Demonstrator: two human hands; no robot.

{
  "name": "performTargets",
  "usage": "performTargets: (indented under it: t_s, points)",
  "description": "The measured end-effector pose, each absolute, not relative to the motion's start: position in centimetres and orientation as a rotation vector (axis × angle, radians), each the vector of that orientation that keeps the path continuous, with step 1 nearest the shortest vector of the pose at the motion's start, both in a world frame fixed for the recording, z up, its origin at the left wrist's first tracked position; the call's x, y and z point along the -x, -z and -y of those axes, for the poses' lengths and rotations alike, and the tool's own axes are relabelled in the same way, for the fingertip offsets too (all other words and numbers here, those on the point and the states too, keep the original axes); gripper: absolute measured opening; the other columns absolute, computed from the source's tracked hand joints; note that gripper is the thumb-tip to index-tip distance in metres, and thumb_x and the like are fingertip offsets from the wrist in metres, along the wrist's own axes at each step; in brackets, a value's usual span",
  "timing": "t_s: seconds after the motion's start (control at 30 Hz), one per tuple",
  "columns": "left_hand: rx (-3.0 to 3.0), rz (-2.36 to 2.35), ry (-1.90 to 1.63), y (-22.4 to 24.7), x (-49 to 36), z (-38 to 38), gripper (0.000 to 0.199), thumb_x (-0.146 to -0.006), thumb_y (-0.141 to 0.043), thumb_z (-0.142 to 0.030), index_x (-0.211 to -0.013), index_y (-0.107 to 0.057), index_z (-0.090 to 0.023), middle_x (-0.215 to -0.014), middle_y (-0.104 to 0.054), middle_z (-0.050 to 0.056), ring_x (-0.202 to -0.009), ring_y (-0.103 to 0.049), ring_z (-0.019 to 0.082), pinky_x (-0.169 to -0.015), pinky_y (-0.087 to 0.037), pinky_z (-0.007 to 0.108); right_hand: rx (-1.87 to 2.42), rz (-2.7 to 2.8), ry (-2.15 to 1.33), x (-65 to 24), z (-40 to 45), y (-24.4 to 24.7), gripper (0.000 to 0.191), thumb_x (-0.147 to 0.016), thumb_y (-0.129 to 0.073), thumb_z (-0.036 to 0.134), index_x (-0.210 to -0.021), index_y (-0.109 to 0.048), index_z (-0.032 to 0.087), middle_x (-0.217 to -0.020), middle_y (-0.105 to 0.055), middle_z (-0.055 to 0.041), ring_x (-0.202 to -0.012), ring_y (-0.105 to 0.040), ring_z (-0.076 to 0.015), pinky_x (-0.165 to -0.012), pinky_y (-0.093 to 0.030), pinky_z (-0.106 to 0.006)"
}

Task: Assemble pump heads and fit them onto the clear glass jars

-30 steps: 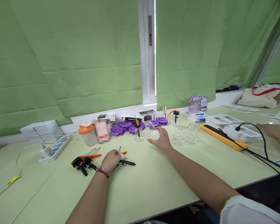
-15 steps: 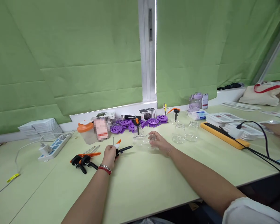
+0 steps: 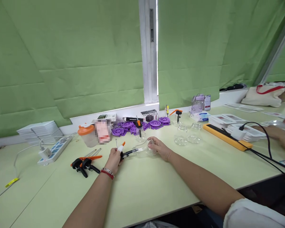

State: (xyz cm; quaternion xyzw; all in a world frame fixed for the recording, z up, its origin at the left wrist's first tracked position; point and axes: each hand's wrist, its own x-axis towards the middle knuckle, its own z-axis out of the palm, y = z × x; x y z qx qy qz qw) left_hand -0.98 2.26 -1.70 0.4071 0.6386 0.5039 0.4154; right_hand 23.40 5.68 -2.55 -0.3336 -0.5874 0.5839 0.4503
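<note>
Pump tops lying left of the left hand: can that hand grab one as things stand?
Probably not right now: the left hand holds a similar top. Otherwise the way looks free: the two pump tops lie close by, with nothing visible between.

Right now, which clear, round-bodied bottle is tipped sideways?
The clear, round-bodied bottle held in the right hand; the other clear bottles all stand upright.

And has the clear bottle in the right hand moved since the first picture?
Yes. Against the window frame, the clear bottle has moved left and nearer the camera, its neck now toward the left hand.
</note>
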Motion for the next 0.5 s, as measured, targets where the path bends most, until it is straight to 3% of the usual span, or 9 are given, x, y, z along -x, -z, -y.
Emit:
performTargets:
  t_s: [0.23, 0.5]
  points:
    - [-0.988, -1.204, -1.202, 1.8, 0.2, -1.5, 0.033, -0.079, -0.055, -0.046, -0.089, -0.046, -0.016, -0.061, -0.044, -0.005, -0.047, -0.047, 0.009, -0.040, -0.034, 0.023, 0.810, 1.456, -1.488, -23.4, -5.5, 2.6, 0.040, -0.071, -0.066, 0.042, -0.104, -0.052, 0.024, -0.082, -0.049, 0.0015, -0.066, -0.045, -0.0108, -0.050, -0.035, -0.020]
    - [-0.886, -1.327, -1.290, 1.7, -0.2, -1.8, 0.028, -0.074, -0.061, -0.039, -0.084, -0.049, -0.016, -0.058, -0.043, -0.007, -0.045, -0.044, 0.008, -0.041, -0.033, 0.021, 0.752, 1.464, -1.531, -23.3, -5.2, 2.5, 0.040, -0.071, -0.068, 0.040, -0.105, -0.052, 0.024, -0.086, -0.050, 0.0004, -0.064, -0.046, -0.0103, -0.050, -0.038, -0.021]
